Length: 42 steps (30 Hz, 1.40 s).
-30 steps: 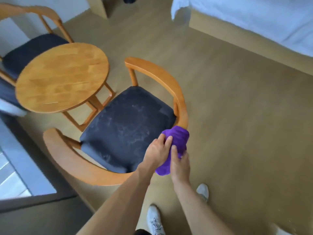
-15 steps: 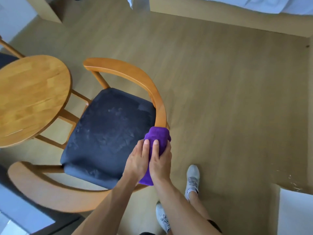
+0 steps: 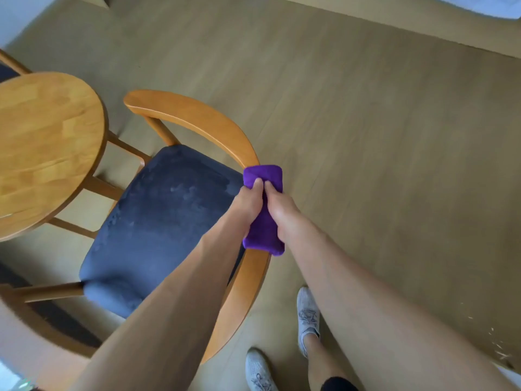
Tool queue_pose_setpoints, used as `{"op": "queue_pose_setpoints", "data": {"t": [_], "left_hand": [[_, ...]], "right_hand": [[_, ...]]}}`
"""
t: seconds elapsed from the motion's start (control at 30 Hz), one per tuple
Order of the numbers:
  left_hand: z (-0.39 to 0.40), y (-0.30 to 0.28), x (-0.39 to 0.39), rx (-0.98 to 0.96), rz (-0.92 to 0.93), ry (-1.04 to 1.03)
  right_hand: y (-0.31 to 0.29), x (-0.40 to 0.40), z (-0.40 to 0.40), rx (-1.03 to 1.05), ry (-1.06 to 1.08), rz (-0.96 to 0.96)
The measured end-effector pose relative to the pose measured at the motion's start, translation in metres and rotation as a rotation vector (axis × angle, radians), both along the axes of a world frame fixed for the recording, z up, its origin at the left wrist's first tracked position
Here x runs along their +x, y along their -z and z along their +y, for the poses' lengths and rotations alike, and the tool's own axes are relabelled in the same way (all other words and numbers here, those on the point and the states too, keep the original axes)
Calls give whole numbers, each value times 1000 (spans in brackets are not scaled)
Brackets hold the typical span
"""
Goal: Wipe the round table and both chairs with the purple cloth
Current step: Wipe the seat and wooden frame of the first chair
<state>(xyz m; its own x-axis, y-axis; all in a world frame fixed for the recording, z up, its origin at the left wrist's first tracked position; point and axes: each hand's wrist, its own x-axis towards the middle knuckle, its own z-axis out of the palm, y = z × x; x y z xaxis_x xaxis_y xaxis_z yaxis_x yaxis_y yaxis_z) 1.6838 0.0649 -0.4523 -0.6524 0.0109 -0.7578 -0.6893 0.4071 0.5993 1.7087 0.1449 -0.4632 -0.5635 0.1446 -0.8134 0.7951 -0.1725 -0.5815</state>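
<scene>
A light wood-grain floor [image 3: 366, 136] fills most of the view. Two pale grey lace-up sneakers stand on it near the bottom edge: one sneaker [image 3: 308, 316] sits further up and to the right, the other sneaker [image 3: 258, 372] lower and to the left, partly cut off. White bedding [image 3: 479, 7] shows at the top right corner. A white wall [image 3: 22, 15] occupies the top left corner. Small pale flecks [image 3: 496, 348] mark the floor at the lower right.
</scene>
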Motion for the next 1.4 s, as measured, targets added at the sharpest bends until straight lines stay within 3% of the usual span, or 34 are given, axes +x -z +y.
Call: {"op": "queue_pose_setpoints", "data": {"t": [0.17, 0.3, 0.53, 0.73, 0.9, 1.13, 1.27, 1.4], "left_hand": [[16, 18, -31, -145, 220, -126], [12, 21, -28, -81, 212, -130], [-15, 3, 23, 38, 123, 64], [-50, -28, 96, 73, 202, 233], [-104, -30, 166, 6, 346, 354], [-153, -6, 242, -441, 736, 328], [-143, -5, 234, -455, 709, 370], [-126, -14, 205, -320, 732, 524]], "right_hand": [[16, -50, 5, 116, -74, 147], [17, -44, 6, 128, -90, 174], [3, 23, -9, -42, 33, 140], [-15, 109, -50, 23, 263, 253], [-25, 182, -114, 243, 410, 441], [-18, 240, -164, 277, 352, 420], [-21, 231, -157, 290, 359, 380], [-28, 205, -138, 306, 359, 369]]}}
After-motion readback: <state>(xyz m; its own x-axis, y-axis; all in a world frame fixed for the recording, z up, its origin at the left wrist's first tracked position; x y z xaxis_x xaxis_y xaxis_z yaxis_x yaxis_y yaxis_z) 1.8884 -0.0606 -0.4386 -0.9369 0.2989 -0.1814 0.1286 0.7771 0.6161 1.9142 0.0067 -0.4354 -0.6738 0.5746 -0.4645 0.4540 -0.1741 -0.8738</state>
